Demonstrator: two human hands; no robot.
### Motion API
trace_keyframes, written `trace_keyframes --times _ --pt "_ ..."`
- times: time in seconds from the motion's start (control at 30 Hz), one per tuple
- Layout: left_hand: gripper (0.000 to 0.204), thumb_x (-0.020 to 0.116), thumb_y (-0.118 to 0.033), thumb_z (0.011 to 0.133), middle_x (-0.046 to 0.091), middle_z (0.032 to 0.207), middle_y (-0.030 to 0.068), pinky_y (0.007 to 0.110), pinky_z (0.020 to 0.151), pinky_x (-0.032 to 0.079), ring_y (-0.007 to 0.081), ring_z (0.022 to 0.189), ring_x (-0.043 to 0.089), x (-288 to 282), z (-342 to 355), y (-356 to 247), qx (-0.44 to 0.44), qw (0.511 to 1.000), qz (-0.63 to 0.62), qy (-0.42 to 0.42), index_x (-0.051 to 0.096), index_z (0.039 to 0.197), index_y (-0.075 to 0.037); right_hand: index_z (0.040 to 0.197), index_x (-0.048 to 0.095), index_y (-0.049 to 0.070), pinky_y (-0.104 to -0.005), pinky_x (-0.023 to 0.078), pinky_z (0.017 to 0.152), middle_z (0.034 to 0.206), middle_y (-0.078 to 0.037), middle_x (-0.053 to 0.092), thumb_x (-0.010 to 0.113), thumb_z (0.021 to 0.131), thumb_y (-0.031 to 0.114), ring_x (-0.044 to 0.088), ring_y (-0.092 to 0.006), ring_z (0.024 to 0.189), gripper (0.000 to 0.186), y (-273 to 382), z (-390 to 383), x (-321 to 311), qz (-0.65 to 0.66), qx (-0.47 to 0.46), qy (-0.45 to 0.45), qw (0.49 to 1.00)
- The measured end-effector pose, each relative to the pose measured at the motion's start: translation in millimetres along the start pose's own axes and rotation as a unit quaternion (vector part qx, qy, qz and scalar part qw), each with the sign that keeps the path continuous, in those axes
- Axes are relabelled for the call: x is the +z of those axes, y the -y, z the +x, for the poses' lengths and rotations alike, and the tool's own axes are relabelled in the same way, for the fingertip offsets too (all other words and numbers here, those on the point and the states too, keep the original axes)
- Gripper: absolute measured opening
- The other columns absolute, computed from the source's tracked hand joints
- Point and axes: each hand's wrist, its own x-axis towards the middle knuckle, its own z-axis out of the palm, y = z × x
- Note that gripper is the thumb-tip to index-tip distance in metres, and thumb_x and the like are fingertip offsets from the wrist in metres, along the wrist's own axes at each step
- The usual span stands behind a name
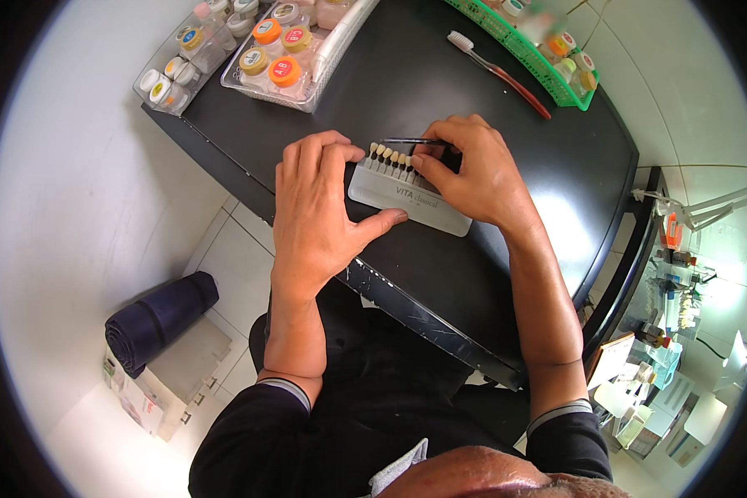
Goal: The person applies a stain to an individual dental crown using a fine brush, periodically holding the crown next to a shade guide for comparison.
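Note:
A dental shade guide (415,203), a pale grey holder with a row of tooth-coloured tabs (388,155), rests on the black table. My left hand (317,199) grips its left end, with the thumb along the near edge and the index finger beside the first tabs. Over the right part of the row, my right hand (473,166) is closed, thumb and index finger pinching at a tab. Those fingers hide the tabs there. A thin dark stick (402,140) runs behind the tabs into my right hand; how it is held is hidden.
A toothbrush (506,79) with a red handle lies at the back right, next to a green basket (548,70) of small jars. Clear trays (307,100) of lidded jars stand at the far left. Below the table's left side is a dark rolled mat (162,319).

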Motion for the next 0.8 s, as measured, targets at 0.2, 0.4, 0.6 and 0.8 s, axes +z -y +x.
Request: trace_keyframes --times 0.2,0.4,0.6,0.8 --pt "0.081 0.108 -0.030 0.063 0.066 0.135 0.0109 0.049 0.111 0.046 0.0357 0.130 0.060 -1.3 -0.6 0.4 -0.006 1.000 -0.020 0.008 0.066 0.128 -0.007 0.102 0.083 0.006 -0.0502 0.052 0.099 0.096 -0.012 0.082 0.080 0.095 0.022 0.068 -0.0352 0.103 0.018 9.0 -2.6 0.6 0.012 0.020 -0.005 1.000" --pt "0.081 0.108 -0.027 0.063 0.066 0.135 0.0099 0.046 0.110 0.045 0.0340 0.130 0.060 -1.4 -0.2 -1.5 -0.011 0.999 -0.033 0.019 0.064 0.129 -0.008 0.104 0.083 0.005 -0.0501 0.051 0.101 0.096 -0.013 0.081 0.079 0.096 0.026 0.068 -0.0350 0.104 0.023 8.2 -1.5 -4.2 0.049 0.042 0.023 0.998" --pt "0.079 0.107 -0.025 0.064 0.068 0.134 0.0080 0.046 0.109 0.044 0.0330 0.128 0.061 -0.5 -0.3 -2.2 -0.012 0.999 -0.038 0.016 0.064 0.127 -0.008 0.105 0.082 0.002 -0.0495 0.053 0.100 0.096 -0.016 0.081 0.079 0.096 0.027 0.072 -0.0358 0.101 0.027 7.1 -0.4 0.4 0.028 0.048 0.002 0.998" --pt "0.074 0.106 -0.024 0.064 0.070 0.133 0.0077 0.045 0.108 0.045 0.0333 0.125 0.062 2.2 -0.2 1.5 -0.013 0.998 -0.054 -0.001 0.065 0.124 -0.008 0.105 0.081 -0.003 -0.0470 0.061 0.086 0.092 -0.021 0.081 0.079 0.097 0.024 0.079 -0.0375 0.088 0.028 1.6 3.8 -4.3 0.107 0.047 0.011 0.993"
